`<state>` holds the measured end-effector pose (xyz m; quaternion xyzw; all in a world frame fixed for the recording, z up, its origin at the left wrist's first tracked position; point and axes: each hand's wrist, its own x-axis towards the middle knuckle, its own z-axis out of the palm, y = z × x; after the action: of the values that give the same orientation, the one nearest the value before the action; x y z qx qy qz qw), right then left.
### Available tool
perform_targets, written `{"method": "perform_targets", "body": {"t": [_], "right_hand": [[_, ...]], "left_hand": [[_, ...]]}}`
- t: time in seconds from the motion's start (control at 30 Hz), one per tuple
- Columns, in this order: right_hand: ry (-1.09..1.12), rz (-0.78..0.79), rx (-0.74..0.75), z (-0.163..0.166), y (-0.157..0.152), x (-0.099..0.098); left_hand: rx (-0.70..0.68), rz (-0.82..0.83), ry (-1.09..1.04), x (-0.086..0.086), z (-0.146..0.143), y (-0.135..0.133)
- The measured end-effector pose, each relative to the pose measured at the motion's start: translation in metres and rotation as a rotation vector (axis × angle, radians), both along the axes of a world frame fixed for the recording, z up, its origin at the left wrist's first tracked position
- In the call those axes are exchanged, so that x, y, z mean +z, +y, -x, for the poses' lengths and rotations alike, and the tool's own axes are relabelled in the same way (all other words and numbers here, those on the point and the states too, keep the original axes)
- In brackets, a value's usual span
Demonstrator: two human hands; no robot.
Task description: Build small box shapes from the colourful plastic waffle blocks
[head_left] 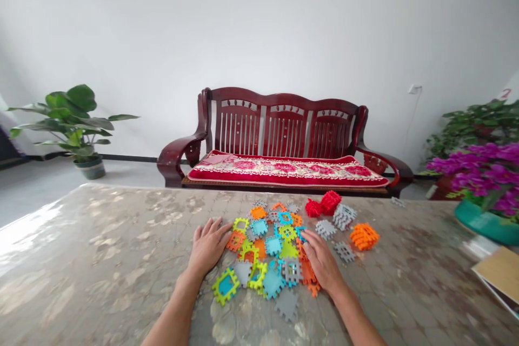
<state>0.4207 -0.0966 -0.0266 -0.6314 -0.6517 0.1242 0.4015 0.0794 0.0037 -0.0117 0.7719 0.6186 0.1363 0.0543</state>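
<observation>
A loose heap of square interlocking plastic tiles in blue, green, orange and grey lies between my hands, with a light blue tile (273, 245) near its middle. My left hand (209, 246) rests flat with fingers spread at the heap's left side, its fingertips beside an orange window tile (235, 240). On the opposite side, my right hand (321, 260) lies with fingers stretched over the heap's right edge, touching or just above the orange tiles (307, 270). Nothing is visibly gripped in either hand. A grey tile (287, 304) lies at the near edge.
Right of the heap stand red stacks (331, 203), a grey stack (345, 217) and an orange stack (364, 236). A flower pot (484, 221) and a cardboard-coloured item (500, 273) are at the table's right. Behind the patterned table (121, 259) is a wooden bench (284, 124).
</observation>
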Motion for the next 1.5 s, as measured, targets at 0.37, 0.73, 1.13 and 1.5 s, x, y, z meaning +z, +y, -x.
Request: {"method": "perform_targets", "body": {"t": [0.37, 0.73, 1.13, 1.5], "right_hand": [[0.009, -0.008, 0.012, 0.0, -0.001, -0.003], [0.004, -0.169, -0.06, -0.003, -0.01, 0.0], [-0.322, 0.066, 0.092, 0.034, -0.046, 0.029], [-0.196, -0.03, -0.047, 0.019, -0.049, 0.026]], "left_hand": [[-0.018, -0.021, -0.076, 0.002, 0.001, -0.003], [-0.005, -0.016, -0.133, 0.003, 0.001, -0.003], [0.035, -0.012, -0.152, 0.006, -0.002, -0.003], [0.04, -0.015, -0.149, 0.006, -0.002, -0.002]]}}
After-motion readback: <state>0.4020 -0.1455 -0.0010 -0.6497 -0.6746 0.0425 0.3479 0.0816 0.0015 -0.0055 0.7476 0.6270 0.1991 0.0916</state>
